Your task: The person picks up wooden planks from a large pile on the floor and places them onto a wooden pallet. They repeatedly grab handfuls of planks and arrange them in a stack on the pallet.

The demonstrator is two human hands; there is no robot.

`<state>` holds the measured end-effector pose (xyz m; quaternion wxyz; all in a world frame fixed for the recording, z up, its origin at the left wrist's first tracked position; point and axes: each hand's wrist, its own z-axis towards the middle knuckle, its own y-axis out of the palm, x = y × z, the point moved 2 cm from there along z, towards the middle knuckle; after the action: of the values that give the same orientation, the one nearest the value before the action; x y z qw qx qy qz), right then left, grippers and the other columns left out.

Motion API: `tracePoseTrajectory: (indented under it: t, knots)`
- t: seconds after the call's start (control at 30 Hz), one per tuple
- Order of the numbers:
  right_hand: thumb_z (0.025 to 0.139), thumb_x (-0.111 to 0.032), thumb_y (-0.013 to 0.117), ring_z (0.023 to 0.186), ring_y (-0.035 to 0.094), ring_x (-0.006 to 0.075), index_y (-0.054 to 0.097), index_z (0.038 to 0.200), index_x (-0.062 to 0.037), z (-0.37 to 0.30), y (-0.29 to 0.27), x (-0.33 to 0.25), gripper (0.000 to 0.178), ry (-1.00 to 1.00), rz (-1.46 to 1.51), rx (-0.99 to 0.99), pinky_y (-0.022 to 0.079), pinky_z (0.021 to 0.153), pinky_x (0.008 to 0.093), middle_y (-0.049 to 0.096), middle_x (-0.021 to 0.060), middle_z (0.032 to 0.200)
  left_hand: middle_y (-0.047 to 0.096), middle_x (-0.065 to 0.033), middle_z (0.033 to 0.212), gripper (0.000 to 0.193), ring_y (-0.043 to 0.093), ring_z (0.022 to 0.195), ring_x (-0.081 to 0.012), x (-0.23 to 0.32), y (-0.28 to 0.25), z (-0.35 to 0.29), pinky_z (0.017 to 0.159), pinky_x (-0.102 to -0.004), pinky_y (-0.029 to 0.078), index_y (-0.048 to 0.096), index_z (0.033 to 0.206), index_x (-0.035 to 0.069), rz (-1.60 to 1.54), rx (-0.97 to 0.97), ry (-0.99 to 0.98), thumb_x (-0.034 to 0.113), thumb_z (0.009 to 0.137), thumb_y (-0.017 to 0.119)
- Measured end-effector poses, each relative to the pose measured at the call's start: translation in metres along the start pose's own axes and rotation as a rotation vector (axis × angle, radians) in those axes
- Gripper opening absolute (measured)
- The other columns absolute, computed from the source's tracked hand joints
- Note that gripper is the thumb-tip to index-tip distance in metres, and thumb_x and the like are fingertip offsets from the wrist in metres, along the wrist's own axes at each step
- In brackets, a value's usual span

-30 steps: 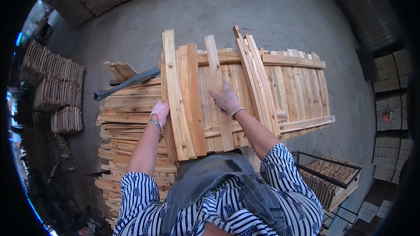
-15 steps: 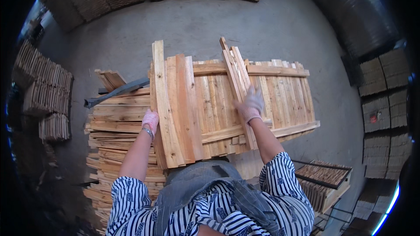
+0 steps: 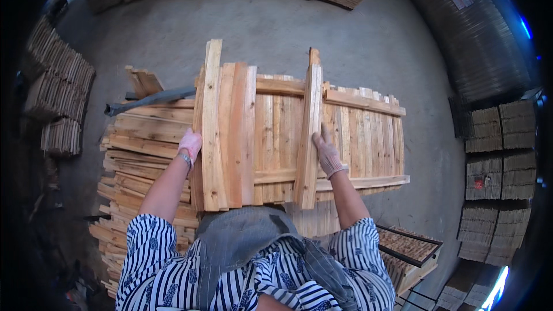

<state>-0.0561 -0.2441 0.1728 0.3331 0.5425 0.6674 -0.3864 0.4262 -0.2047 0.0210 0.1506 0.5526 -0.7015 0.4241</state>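
A row of pale wooden boards (image 3: 230,138) lies side by side across slatted wood in front of me. My left hand (image 3: 190,141), in a pinkish-white glove, is closed at the row's left edge, its fingertips partly hidden there. Farther right, a narrow bundle of wooden strips (image 3: 309,138) lies across the slats, almost in line with the boards. Against the bundle's right side rests my right hand (image 3: 329,155), also gloved, with thumb and fingers apart. Beneath are crosspieces (image 3: 366,102) running left to right over a layer of thin slats (image 3: 368,138).
A large pile of loose boards (image 3: 144,155) sits at left, with a dark bar (image 3: 150,97) over its far end. Stacked wood bundles (image 3: 60,86) stand at far left, and more (image 3: 498,175) at right. A framed crate of wood pieces (image 3: 409,247) is at near right.
The narrow bundle has turned from a slant to nearly straight, parallel with the boards. My right hand has moved from on top of it to its right side. The whole view has shifted slightly.
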Motion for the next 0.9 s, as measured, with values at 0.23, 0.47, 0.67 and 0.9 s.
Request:
tracePoseTrajectory:
  t: [0.23,0.47,0.67,0.9]
  knots:
    - [0.087,-0.021,0.069,0.142,0.038,0.0365,0.007,0.159,-0.0073,-0.026,0.02,-0.055,0.096,-0.243,-0.674,0.198,0.034,0.116,0.0359,0.029,0.0233,0.158,0.051,-0.0295,0.14,0.062,0.05,0.13,-0.04,-0.003,0.002,0.024,0.105,-0.0385,0.041,0.041,0.141,-0.004,0.163,-0.022,0.051,0.043,0.1,0.047]
    - [0.092,-0.021,0.064,0.14,0.038,0.0389,0.014,0.154,0.0064,-0.054,0.11,-0.098,0.084,-0.397,-0.479,0.072,0.032,0.118,0.0382,0.03,0.0293,0.154,0.051,-0.027,0.142,0.062,0.048,0.134,-0.0388,0.026,-0.004,-0.017,0.107,-0.0394,0.04,0.04,0.144,-0.003,-0.187,0.063,-0.096,0.038,0.099,0.05]
    - [0.098,-0.037,0.052,0.147,0.022,0.0426,0.012,0.156,-0.0002,0.005,0.196,0.021,0.08,-0.424,-1.085,0.095,0.023,0.121,0.0409,0.016,0.0285,0.16,0.062,-0.025,0.122,0.045,0.059,0.114,-0.0371,0.09,-0.006,-0.056,0.095,-0.0412,0.046,0.053,0.124,-0.003,0.074,0.1,-0.033,0.034,0.1,0.045]
    - [0.098,-0.036,0.053,0.145,0.031,0.0359,0.024,0.155,-0.003,-0.011,0.174,-0.029,0.072,-0.226,-0.693,-0.022,0.028,0.119,0.0372,0.027,0.025,0.158,0.055,-0.0324,0.133,0.052,0.052,0.129,-0.0398,0.081,-0.004,-0.058,0.102,-0.0439,0.043,0.049,0.128,-0.006,-0.112,0.118,-0.115,0.037,0.097,0.051]
